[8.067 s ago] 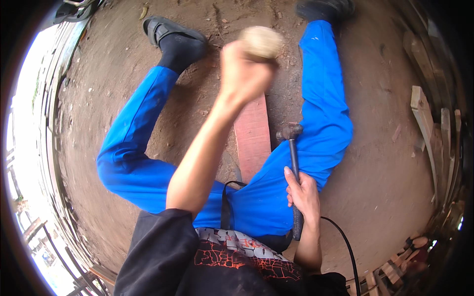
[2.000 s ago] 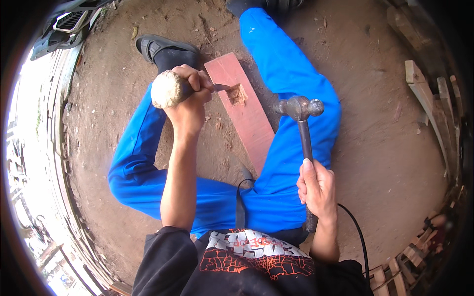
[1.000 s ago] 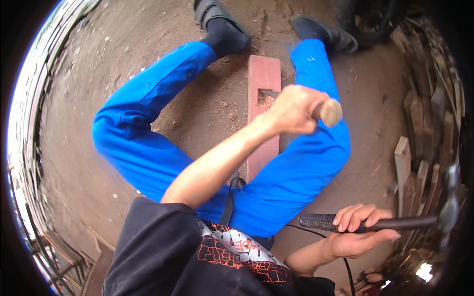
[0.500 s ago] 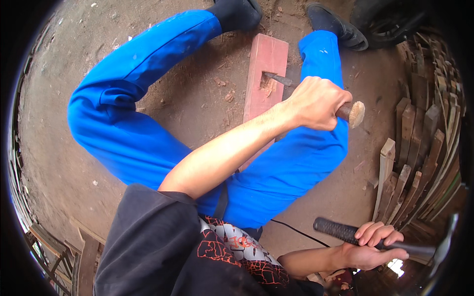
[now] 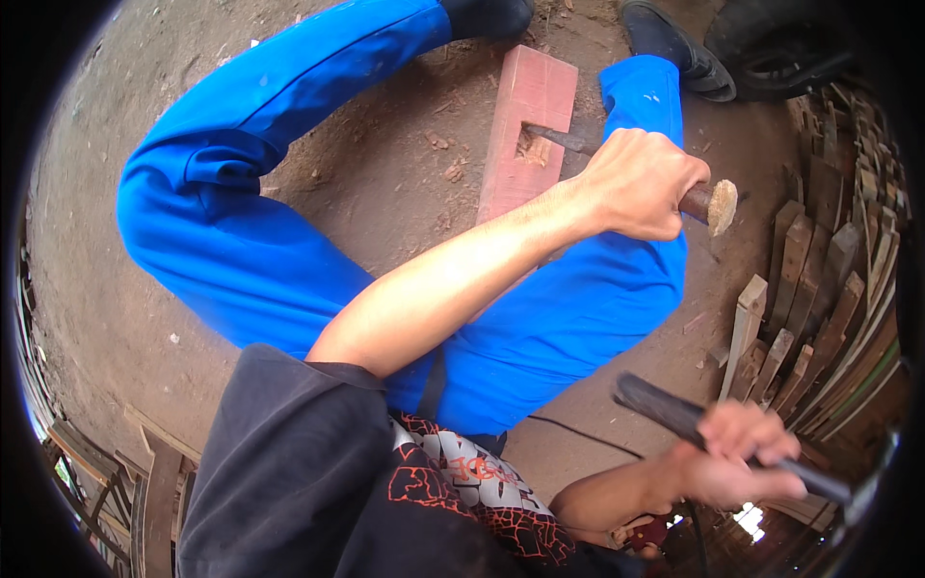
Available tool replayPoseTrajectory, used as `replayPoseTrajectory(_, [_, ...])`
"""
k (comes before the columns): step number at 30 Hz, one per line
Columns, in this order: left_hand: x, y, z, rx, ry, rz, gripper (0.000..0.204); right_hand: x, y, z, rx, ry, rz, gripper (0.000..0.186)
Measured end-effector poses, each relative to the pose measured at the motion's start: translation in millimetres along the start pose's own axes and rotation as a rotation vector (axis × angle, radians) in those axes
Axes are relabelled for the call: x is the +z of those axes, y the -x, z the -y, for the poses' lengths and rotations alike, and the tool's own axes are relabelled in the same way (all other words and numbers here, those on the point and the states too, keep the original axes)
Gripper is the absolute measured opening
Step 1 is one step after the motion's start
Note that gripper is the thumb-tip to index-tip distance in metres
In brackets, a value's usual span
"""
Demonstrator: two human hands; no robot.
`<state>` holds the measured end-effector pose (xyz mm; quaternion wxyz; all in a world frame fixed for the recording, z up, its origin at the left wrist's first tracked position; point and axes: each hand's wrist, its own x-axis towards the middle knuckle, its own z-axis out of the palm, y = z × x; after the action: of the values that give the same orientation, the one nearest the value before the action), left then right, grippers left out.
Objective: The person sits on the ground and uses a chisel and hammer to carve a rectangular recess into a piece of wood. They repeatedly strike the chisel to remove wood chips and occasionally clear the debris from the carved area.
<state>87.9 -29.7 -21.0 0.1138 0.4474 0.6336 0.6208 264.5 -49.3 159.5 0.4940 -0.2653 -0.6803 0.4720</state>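
My left hand [image 5: 644, 183] is closed around the brown handle of a chisel [image 5: 570, 142], whose dark metal blade slants into a rough-cut hole [image 5: 530, 148] in a reddish wooden block [image 5: 537, 89]. The handle's pale, worn butt sticks out past my fist. That block lies between my legs, its near end hidden by my left forearm. At the lower right, my right hand [image 5: 737, 453] grips a hammer [image 5: 665, 409] by its black handle, well apart from the chisel. Motion blurs the hammer head near the picture's rim.
Stacked wooden strips [image 5: 795, 279] line the right side. A dark wheel-like object [image 5: 779, 48] stands beside my right shoe [image 5: 679, 48]. Wood chips [image 5: 453, 173] litter the dirt floor [image 5: 318, 183]. A black cable [image 5: 583, 433] runs past my hip, and wooden pieces [image 5: 159, 501] stand at the lower left.
The hammer has tilted in my right hand's grip: its handle end is higher and its head lower in the picture. My left hand keeps the chisel in the hole. The view has shifted slightly.
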Motion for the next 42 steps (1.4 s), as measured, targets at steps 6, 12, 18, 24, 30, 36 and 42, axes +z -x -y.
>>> replayPoseTrajectory(6, [8.3, 13.8, -4.9, -0.028, -0.024, 0.162, 0.019, -10.6, 35.4, -8.7, 0.880, 0.467, 0.086, 0.053])
replayPoseTrajectory(12, [20.8, 17.7, -10.4, 0.137, 0.047, 0.086, 0.019, -26.8, 44.7, -16.9, 0.762, 0.464, -0.151, 0.057])
replayPoseTrajectory(18, [23.4, 23.0, -10.1, 0.162, 0.063, 0.076, 0.021, -35.1, 48.1, -14.0, 0.732, 0.473, -0.137, 0.057])
replayPoseTrajectory(24, [20.3, 22.8, -2.5, 0.164, 0.044, 0.027, 0.022, -40.1, 53.6, -12.2, 0.721, 0.447, -0.033, 0.057])
replayPoseTrajectory(30, [18.3, 16.3, -1.1, 0.124, 0.007, 0.048, 0.025, -50.5, 44.7, 5.4, 0.385, 0.381, 0.015, 0.056])
replayPoseTrajectory(36, [24.7, 7.8, 0.1, 0.091, -0.004, -0.003, 0.024, -12.0, 18.6, -10.7, 0.155, 0.104, -0.160, 0.056])
replayPoseTrajectory(42, [26.6, 2.0, -0.7, 0.022, -0.037, 0.104, 0.021, -25.9, 19.6, -4.7, 0.786, 0.421, 0.035, 0.052])
